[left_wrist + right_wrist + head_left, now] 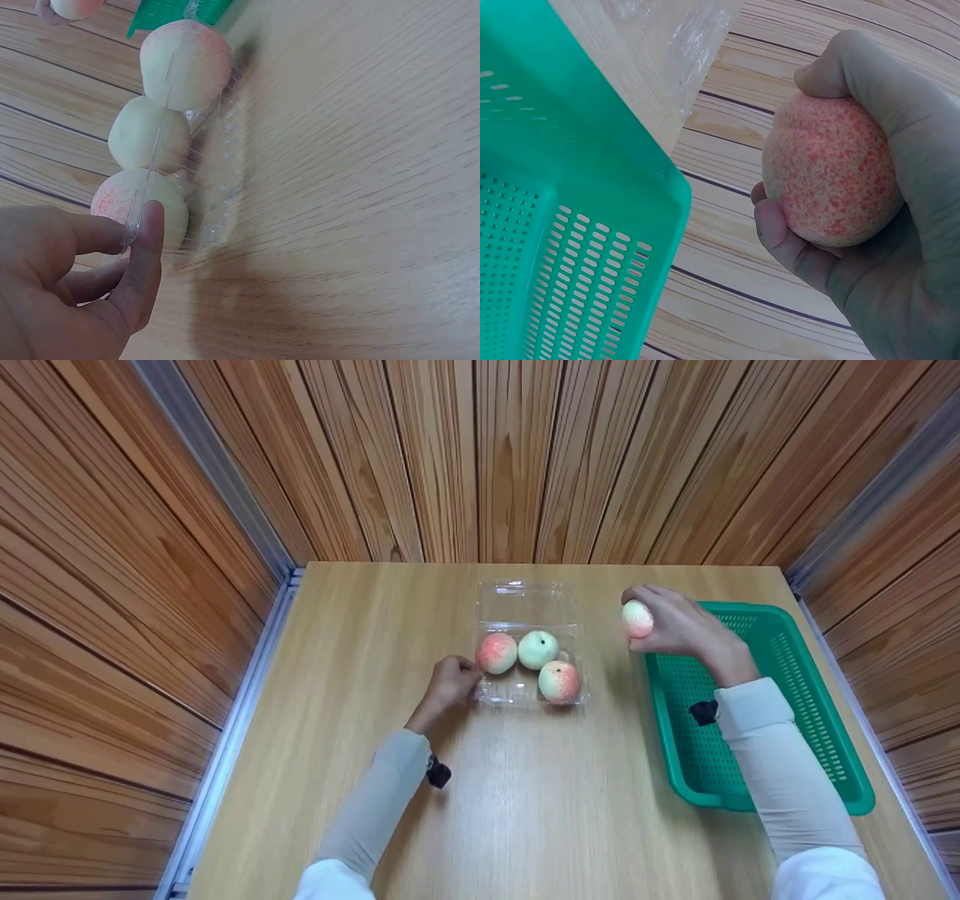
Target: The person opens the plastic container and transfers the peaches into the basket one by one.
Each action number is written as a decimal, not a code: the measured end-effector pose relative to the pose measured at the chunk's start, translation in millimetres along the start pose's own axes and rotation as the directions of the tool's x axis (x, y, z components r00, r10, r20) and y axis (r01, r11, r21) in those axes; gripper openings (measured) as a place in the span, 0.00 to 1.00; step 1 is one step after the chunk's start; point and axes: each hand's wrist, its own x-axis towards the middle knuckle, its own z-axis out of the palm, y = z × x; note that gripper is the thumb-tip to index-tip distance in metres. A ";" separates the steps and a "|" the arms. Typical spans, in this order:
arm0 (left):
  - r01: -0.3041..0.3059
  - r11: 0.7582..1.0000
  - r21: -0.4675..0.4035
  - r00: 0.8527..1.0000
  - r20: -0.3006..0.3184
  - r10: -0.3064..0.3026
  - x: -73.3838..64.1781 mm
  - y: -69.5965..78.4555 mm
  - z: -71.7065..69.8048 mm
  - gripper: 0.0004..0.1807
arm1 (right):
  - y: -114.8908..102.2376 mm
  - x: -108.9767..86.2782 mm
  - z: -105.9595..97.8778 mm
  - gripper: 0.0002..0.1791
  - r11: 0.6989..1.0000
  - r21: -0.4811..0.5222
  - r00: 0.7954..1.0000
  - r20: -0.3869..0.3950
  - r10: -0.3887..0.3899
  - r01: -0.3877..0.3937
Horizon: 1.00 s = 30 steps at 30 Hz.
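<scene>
A clear plastic clamshell box [510,694] lies with its lid [525,604] folded back, and three peaches sit in it: a reddish peach [497,652] at left, a pale peach [538,649] behind, a blushed peach [559,682] at front right. My left hand [450,682] pinches the box's left rim between thumb and finger, seen closely in the left wrist view. My right hand [679,626] grips another peach [832,172], speckled red, in the air between the box and the green basket [661,735], near the basket's far left corner.
The green basket with slotted walls stands at the table's right side, partly under my right forearm. Wood-patterned panels [510,465] rise behind and on both sides of the table [540,810]. Metal rails [232,735] run along its side edges.
</scene>
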 end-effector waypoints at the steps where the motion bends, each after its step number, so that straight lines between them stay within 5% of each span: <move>1: -0.002 1.000 0.000 1.000 -0.001 0.002 -0.1 -0.1 0.1 0.09 | 1.3 -0.5 -0.3 0.33 1.000 0.002 1.000 -0.001 -0.002 0.002; 12: -0.065 0.998 -0.004 0.998 -0.007 0.065 -2.6 -0.3 0.1 0.10 | 12.9 -6.7 -5.2 0.34 1.000 0.000 1.000 0.001 0.019 -0.019; 30: -0.060 0.998 -0.023 0.998 0.001 0.060 -4.7 -0.8 -0.4 0.09 | 30.5 -13.4 -8.8 0.37 0.998 0.019 0.998 0.009 0.055 -0.056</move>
